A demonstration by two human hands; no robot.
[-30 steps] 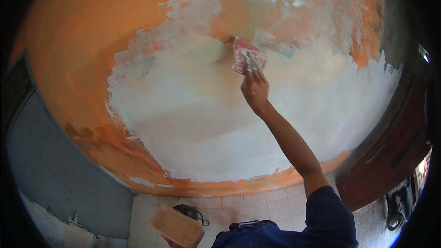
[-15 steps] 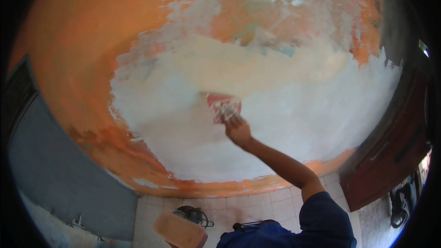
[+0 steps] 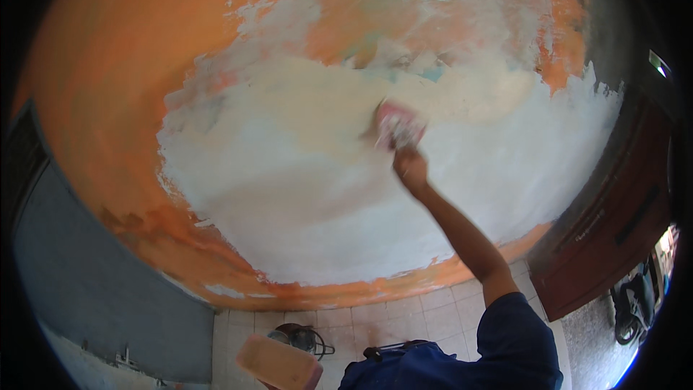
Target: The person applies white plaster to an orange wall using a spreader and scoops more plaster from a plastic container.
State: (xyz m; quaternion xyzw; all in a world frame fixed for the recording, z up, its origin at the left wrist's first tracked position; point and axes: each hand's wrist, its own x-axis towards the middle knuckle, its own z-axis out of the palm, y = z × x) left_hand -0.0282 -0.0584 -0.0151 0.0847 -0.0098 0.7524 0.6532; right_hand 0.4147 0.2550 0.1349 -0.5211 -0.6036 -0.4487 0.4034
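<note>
My right hand (image 3: 409, 164) grips a pink, white-smeared flat tool (image 3: 395, 117) against the wall's pale coated patch (image 3: 289, 173), just below its cream upper band; the tool and fingers are motion-blurred. Orange paint (image 3: 115, 65) surrounds much of the patch, with mottled grey, orange and turquoise showing above. A tan, open-looking rectangular container (image 3: 278, 357) is raised at the lower edge, left of my body; whatever supports it, possibly my left hand, is hidden beneath it, so I cannot see those fingers.
Pale floor tiles (image 3: 440, 314) run along the wall's foot, with a dark round object (image 3: 296, 336) behind the container. A grey-blue panel (image 3: 101, 260) stands at left, a red-brown door (image 3: 599, 224) at right, and black bulky items (image 3: 634, 303) by the right edge.
The pink tool swept down and leftward from high on the patch, then came back up and to the right over the last half second. The container stays low at the left.
</note>
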